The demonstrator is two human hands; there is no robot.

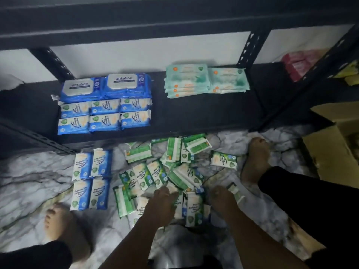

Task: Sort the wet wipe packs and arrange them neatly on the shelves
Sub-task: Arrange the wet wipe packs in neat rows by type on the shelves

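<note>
- Green pine wipe packs [155, 171] lie in a loose heap on the marble floor [38, 171], just in front of the black shelf [194, 113].
- Left hand [163, 202] and right hand [219, 197] are down in the heap, apart. Fingers touch packs, but I cannot tell whether either hand grips one.
- Four blue floor packs [91, 179] lie squared up, left of the heap.
- On the shelf: blue shelf packs [104, 113] in rows at left, mint stacks [206, 80] at right.

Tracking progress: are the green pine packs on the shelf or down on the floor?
On the floor. The green pine packs lie in a loose heap on the marble floor in front of the shelf.
</note>
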